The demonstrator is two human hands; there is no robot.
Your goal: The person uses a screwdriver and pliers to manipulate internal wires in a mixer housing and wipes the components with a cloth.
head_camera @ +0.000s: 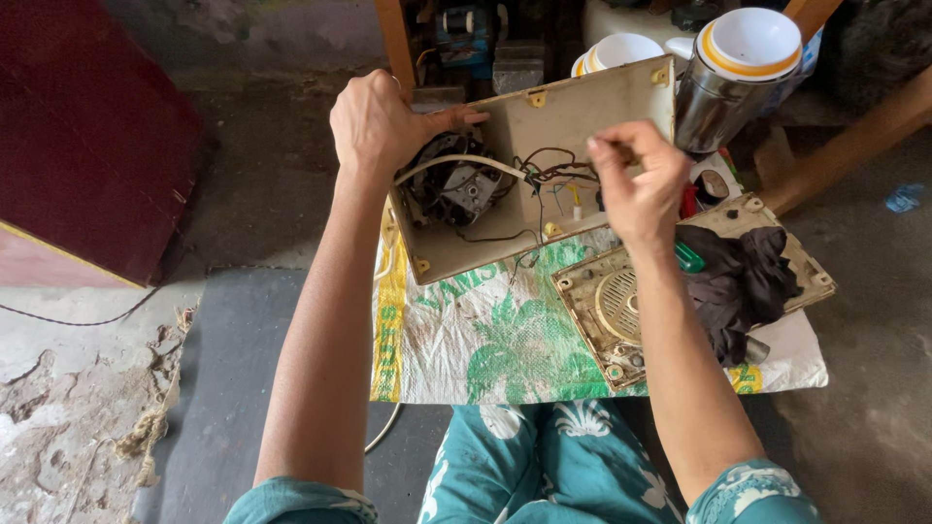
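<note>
You are steadying the open beige casing on the printed woven sack, your left hand gripping its upper-left wall, thumb inside. Your right hand is pinching something thin over its fine wires, which likely snap easily; hold the stiff walls.

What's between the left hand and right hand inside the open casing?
Head view: inside the casing, a pale cable and tangled thin wires span from left hand to right hand.
</note>
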